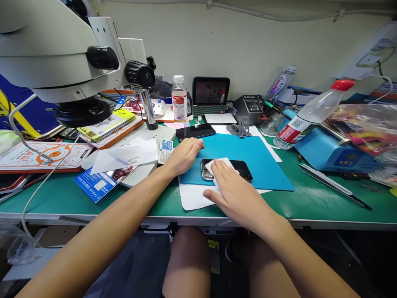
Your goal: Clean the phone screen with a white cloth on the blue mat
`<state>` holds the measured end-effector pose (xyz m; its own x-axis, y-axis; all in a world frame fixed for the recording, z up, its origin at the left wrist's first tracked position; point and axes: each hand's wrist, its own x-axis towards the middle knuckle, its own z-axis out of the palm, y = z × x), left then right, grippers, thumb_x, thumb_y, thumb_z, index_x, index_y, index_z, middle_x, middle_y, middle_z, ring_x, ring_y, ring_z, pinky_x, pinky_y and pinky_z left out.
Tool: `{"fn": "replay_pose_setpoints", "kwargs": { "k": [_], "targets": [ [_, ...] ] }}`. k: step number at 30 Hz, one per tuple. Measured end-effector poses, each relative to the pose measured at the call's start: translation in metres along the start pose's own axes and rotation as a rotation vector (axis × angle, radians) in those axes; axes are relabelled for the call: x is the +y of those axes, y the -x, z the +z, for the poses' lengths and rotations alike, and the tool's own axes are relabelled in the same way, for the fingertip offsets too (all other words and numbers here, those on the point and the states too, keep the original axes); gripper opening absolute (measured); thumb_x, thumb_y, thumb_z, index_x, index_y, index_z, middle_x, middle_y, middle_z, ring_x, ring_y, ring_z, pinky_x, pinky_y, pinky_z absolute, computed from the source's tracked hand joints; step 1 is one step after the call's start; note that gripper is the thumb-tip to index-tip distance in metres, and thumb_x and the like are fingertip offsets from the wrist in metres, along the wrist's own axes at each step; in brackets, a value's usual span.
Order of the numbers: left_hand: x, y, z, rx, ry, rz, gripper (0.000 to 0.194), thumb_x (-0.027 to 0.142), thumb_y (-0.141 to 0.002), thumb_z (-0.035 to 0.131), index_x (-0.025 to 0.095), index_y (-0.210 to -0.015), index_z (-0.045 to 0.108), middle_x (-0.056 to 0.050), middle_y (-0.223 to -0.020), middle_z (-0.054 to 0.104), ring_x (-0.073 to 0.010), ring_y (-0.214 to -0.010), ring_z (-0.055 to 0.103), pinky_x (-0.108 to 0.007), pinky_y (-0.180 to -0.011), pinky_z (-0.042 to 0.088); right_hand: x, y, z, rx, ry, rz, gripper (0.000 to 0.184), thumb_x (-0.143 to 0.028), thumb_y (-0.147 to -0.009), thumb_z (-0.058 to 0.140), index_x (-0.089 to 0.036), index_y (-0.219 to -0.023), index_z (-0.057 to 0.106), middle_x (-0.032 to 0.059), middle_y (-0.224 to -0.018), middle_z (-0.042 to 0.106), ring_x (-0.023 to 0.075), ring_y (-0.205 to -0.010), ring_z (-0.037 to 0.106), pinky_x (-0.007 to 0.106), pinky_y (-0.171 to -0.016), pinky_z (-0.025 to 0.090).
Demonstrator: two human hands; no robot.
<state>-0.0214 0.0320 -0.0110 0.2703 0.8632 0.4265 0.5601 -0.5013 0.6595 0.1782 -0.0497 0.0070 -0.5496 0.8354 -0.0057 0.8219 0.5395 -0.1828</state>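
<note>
Smartphone (228,169) lies screen-up on the blue mat (248,159) just right of the frame's centre, its long side running left to right. A white wipe (217,166) covers its left part, pressed flat by the fingers of the right hand (231,188), which lie stretched out over the cloth, not curled around anything. The left hand (184,155) rests loosely closed, knuckles up, at the mat's left edge, just beside the phone and grasping nothing that shows. Under the mat's near edge a white sheet of paper (192,196) sticks out toward the front rim of the green counter (310,203). A second dark phone (195,131) lies just beyond the left hand, at the mat's far left corner. To the left, loose white papers (127,155) and a blue leaflet (94,186) sit on the microscope's base, and the microscope (68,58) itself fills the upper left of the frame. Further back, near the wall, stand a small clear bottle with a white cap (179,99) and a small screen (211,94). At the right, a red-capped plastic bottle (310,114) lies tilted on a blue machine (331,151), and tweezers (335,186) lie on the counter in front of it.
</note>
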Motion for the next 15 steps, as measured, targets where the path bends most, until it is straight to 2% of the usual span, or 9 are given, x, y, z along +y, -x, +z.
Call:
{"fn": "replay_pose_setpoints", "kwargs": {
  "k": [4,6,8,11,15],
  "targets": [
    [0.001,0.003,-0.001,-0.014,0.016,-0.035,0.051,0.043,-0.106,0.022,0.018,-0.094,0.065,-0.007,-0.1,0.07,-0.0219,-0.099,0.062,-0.037,-0.095,0.045,-0.02,-0.032,0.008,0.084,-0.011,0.018,0.105,-0.08,-0.09,0.03,0.005,-0.152,0.034,0.0276,-0.161,0.028,0.0361,-0.152,0.021,0.05,-0.124,0.02],
    [0.001,0.004,0.0,-0.02,0.031,-0.036,0.051,0.043,-0.106,0.022,0.018,-0.094,0.065,-0.007,-0.1,0.07,-0.0219,-0.099,0.062,-0.037,-0.096,0.044,-0.031,-0.029,0.011,0.099,-0.037,-0.017,0.106,-0.08,-0.09,0.03,0.006,-0.152,0.033,0.0278,-0.161,0.026,0.0361,-0.152,0.019,0.049,-0.125,0.018],
    [0.002,0.005,0.001,-0.03,0.038,-0.027,0.051,0.045,-0.105,0.022,0.019,-0.093,0.065,-0.007,-0.099,0.07,-0.022,-0.098,0.062,-0.038,-0.094,0.045,-0.033,-0.015,0.012,0.08,-0.055,-0.039,0.105,-0.079,-0.091,0.029,0.004,-0.154,0.031,0.0264,-0.163,0.023,0.0348,-0.153,0.018,0.048,-0.125,0.019],
    [0.003,0.005,0.002,-0.055,0.032,-0.016,0.051,0.047,-0.105,0.023,0.019,-0.094,0.064,-0.007,-0.1,0.07,-0.0227,-0.097,0.061,-0.039,-0.093,0.045,-0.012,0.018,0.011,0.056,-0.034,-0.01,0.098,-0.076,-0.093,0.027,0.0,-0.155,0.03,0.0226,-0.163,0.024,0.0328,-0.153,0.019,0.05,-0.124,0.023],
    [0.004,0.004,0.002,-0.071,0.022,-0.027,0.052,0.048,-0.105,0.023,0.02,-0.096,0.065,-0.007,-0.102,0.07,-0.0234,-0.099,0.062,-0.04,-0.094,0.046,0.036,0.048,0.009,0.107,0.033,0.073,0.091,-0.072,-0.096,0.026,-0.005,-0.157,0.029,0.019,-0.164,0.024,0.0316,-0.153,0.018,0.053,-0.123,0.024]
  ]
}}
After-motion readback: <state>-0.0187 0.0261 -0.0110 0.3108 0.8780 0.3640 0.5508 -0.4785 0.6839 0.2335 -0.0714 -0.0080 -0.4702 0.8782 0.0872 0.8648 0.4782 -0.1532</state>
